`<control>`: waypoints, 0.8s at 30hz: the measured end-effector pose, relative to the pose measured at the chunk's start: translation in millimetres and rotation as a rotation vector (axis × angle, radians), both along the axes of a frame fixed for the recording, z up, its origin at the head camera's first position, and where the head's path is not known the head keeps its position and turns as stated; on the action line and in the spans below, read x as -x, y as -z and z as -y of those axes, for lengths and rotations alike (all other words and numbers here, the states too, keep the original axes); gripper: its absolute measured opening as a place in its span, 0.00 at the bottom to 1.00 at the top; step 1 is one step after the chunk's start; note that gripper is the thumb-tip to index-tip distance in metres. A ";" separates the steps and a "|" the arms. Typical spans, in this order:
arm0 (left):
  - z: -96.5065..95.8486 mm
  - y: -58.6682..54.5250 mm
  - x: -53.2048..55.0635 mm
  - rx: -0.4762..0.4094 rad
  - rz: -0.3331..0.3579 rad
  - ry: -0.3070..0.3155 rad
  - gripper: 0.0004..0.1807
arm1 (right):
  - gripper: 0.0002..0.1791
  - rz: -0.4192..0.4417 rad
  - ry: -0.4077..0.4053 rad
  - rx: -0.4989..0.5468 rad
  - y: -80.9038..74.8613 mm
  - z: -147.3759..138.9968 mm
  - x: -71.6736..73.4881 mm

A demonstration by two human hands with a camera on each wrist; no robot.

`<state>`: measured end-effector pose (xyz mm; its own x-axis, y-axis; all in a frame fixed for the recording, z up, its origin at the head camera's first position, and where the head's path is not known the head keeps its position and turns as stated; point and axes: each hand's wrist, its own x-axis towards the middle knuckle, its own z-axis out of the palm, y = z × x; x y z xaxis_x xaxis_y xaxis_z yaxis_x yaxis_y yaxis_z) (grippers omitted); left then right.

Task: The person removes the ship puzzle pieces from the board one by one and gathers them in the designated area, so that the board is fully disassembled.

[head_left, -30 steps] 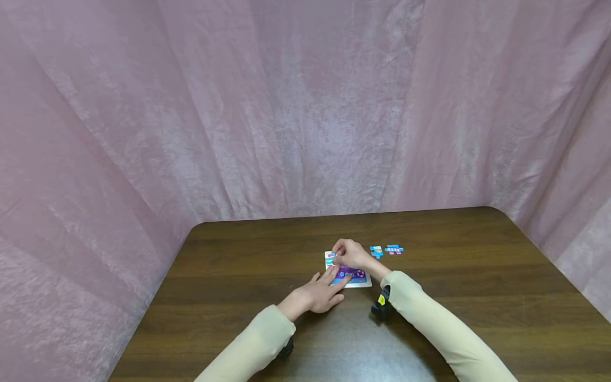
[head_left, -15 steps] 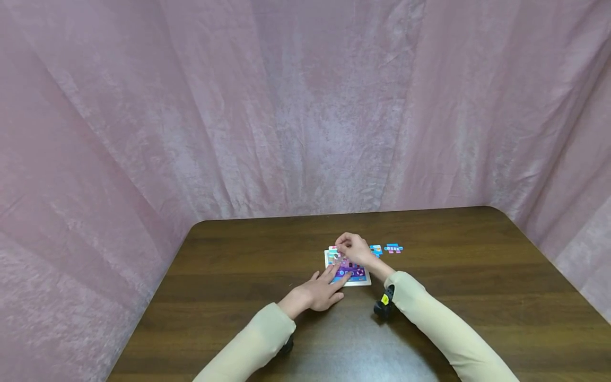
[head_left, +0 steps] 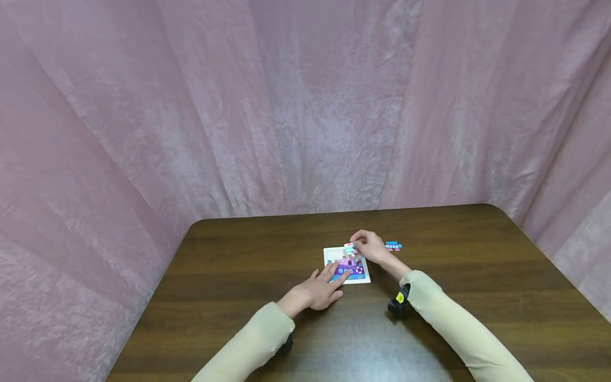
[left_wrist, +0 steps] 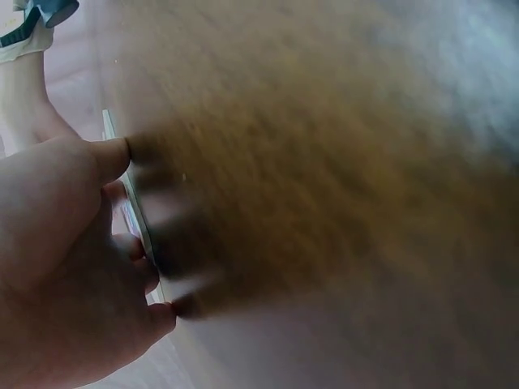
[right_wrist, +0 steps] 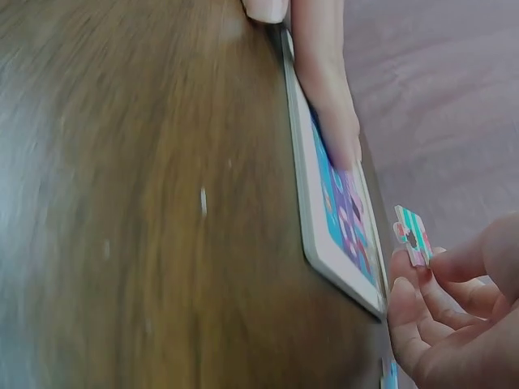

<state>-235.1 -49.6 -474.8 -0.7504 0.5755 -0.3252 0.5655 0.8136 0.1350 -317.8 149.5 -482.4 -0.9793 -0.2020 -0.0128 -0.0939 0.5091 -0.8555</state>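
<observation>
A small jigsaw puzzle in a white tray (head_left: 358, 281) lies mid-table, its lower part filled with a purple and blue picture. My left hand (head_left: 317, 292) rests on it with fingers spread over the lower left. Between thumb and fingers, my right hand (head_left: 374, 250) pinches a jigsaw piece (head_left: 350, 249) above the tray's far right part. In the right wrist view that piece (right_wrist: 413, 235) shows white, turquoise and pink, raised off the tray. Part of the tray's far side has a bare white bed. The left wrist view shows the left hand (left_wrist: 73, 235) at the tray's edge.
Just right of the right hand lies a loose blue and pink jigsaw piece (head_left: 393, 246), partly hidden by the hand. The brown wooden table (head_left: 229, 281) reaches back to a pink curtain (head_left: 305, 106). Both wrists carry black cameras.
My right hand has lifted the jigsaw piece off the tray's far left and carried it right, baring the white bed. It now covers a second loose piece. The left hand stays put.
</observation>
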 end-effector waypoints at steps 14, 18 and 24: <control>-1.8 -0.9 0.3 0.020 0.016 -0.005 0.31 | 0.12 0.000 0.067 0.007 -4.5 -37.6 -5.4; -1.1 0.7 0.0 0.015 0.012 -0.003 0.31 | 0.12 -0.020 0.083 -0.003 -4.4 -49.5 -5.1; -1.2 -0.2 -1.6 -0.007 -0.009 0.013 0.31 | 0.12 -0.018 0.104 0.025 -5.4 -64.9 -4.2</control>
<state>-233.5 -48.4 -474.6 -0.7454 0.5877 -0.3147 0.5775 0.8051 0.1357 -313.6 214.5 -477.0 -0.9950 -0.0998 0.0085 -0.0571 0.4951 -0.8669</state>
